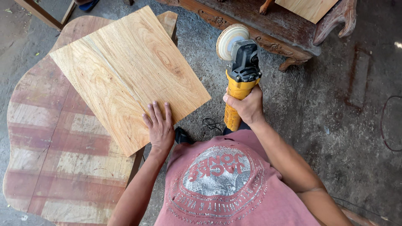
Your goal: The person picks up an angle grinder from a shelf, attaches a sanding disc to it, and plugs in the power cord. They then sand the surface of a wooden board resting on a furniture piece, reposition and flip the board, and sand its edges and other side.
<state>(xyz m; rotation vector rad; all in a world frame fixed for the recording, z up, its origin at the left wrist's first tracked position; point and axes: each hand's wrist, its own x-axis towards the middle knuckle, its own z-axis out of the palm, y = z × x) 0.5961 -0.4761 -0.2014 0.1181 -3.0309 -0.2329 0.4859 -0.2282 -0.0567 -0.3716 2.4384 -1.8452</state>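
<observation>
Looking down from the head camera, a pale wooden board [125,75] lies flat and skewed across a curvy-edged table [50,159] whose top is striped in worn red and bare wood, with the board's near-right corner overhanging the table's edge toward the person. The board's face shows open grain and a few darker oval patches; it looks fairly even and light all over, so as a judgement the surface work may be well along, though from this height I cannot tell sanded areas from untouched ones. The yellow and black angle grinder [240,79] is held off the wood, out over the concrete floor [335,134], its round pale sanding disc [228,41] tilted up and away from the board, touching nothing.

The left hand [160,125] lies palm down on the board's near edge, fingers spread slightly and flat, pressing on it without grasping. The right hand [247,106] is wrapped tightly around the grinder's yellow body, thumb up along its near side. A thin black cord [211,124] loops on the floor just below the tool. Beyond, a carved dark wooden furniture frame [268,33] stands with another light board [307,8] resting on it.
</observation>
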